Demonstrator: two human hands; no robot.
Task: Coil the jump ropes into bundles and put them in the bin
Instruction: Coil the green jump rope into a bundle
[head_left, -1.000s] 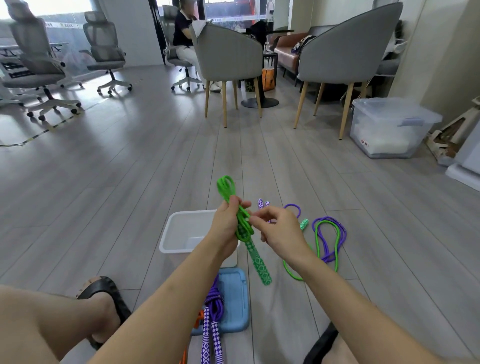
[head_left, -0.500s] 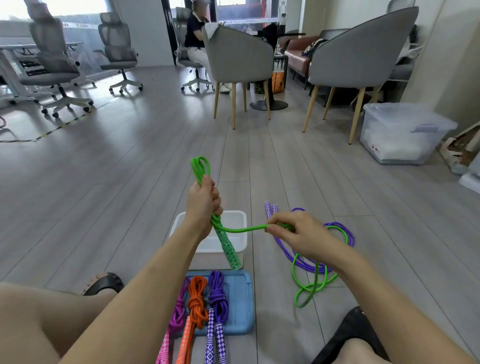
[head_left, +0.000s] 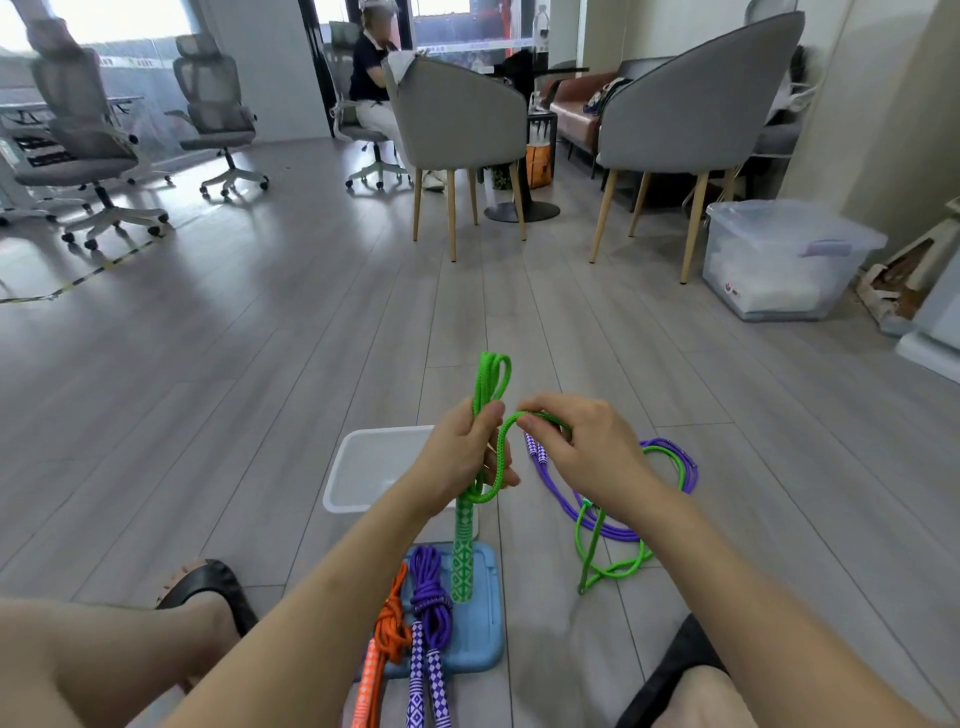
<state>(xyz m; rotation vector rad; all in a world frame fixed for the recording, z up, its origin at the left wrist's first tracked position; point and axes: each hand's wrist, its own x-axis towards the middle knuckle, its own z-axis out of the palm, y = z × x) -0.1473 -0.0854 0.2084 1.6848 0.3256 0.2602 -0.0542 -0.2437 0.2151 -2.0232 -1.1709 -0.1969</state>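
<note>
The left hand (head_left: 462, 457) is holding the folded bundle of the green jump rope (head_left: 488, 395) upright above the white bin (head_left: 363, 467), its grip wrapped around the strands. The right hand (head_left: 582, 441) is pinching the free length, looping it beside the bundle. The cord is looking soft and light (likely to slacken), so holding it at the bundle's middle is advisable.

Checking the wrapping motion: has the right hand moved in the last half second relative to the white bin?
Yes. The right hand has swung left, back toward the left hand and closer to the white bin, carrying the green rope with it.
</note>
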